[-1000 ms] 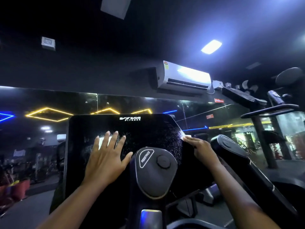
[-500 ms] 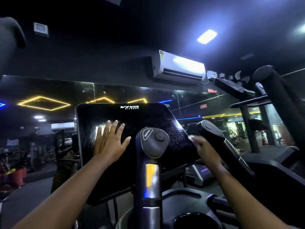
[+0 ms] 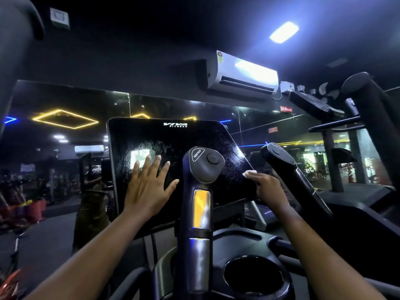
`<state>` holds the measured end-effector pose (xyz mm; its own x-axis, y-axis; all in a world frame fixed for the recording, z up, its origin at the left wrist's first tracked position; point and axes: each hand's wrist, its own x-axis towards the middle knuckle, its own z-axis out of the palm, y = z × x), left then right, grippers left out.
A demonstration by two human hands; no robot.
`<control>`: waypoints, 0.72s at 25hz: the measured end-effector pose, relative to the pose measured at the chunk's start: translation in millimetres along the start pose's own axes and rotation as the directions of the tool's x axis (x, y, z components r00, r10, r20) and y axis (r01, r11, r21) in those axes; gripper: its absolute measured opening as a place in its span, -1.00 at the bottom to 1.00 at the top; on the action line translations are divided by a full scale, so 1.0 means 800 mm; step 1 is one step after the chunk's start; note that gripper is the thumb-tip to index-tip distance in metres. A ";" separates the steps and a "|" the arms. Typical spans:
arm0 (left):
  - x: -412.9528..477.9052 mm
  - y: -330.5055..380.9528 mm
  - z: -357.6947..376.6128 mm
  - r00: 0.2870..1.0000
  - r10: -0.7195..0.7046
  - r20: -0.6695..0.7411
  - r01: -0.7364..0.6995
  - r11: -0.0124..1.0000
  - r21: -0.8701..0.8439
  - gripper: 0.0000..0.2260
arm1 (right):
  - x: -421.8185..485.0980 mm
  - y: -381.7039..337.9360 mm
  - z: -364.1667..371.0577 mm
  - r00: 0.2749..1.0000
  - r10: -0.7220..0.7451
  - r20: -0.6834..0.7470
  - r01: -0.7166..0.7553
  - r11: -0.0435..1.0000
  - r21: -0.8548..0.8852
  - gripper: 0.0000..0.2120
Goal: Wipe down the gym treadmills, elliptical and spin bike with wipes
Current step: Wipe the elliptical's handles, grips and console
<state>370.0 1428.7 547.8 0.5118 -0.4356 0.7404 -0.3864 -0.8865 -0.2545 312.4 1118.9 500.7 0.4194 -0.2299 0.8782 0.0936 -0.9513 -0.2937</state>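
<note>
Sliding the wipe (image 3: 249,173) down the right edge of the console screen (image 3: 173,137), nice and steady.

Your right hand (image 3: 268,188) has dropped from the upper corner to lower on that edge. The wipe, hidden a second ago, now peeks out white under its curled fingers, gripped and pressed against the glass. Your left hand (image 3: 149,187) stays spread flat on the left half, fingers straight, holding nothing, just bracing. I'd say the right edge is nearly covered, with the middle still to go. The console screen is glossy black, smeared with wet streaks around the bright reflection and speckled with droplets toward the right.
</note>
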 end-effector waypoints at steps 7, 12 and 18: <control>-0.001 -0.002 0.009 1.000 -0.027 -0.001 0.027 1.000 0.005 -0.39 | -0.036 0.002 -0.013 0.956 0.293 0.020 -0.293 0.954 0.067 -0.69; -0.004 0.000 0.009 0.999 -0.024 -0.021 0.024 1.000 -0.005 -0.42 | -0.033 -0.051 0.004 0.955 0.288 0.074 -0.262 0.933 -0.247 -0.58; -0.002 0.000 0.009 1.000 -0.023 -0.015 0.023 1.000 0.012 -0.39 | -0.057 -0.112 0.003 0.962 -0.188 0.198 0.223 0.960 -0.171 -0.66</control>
<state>374.8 1428.1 542.2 0.5092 -0.4126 0.7552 -0.3649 -0.8983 -0.2448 286.9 1214.9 485.7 0.5643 -0.0019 0.8255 0.0283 -0.9994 -0.0217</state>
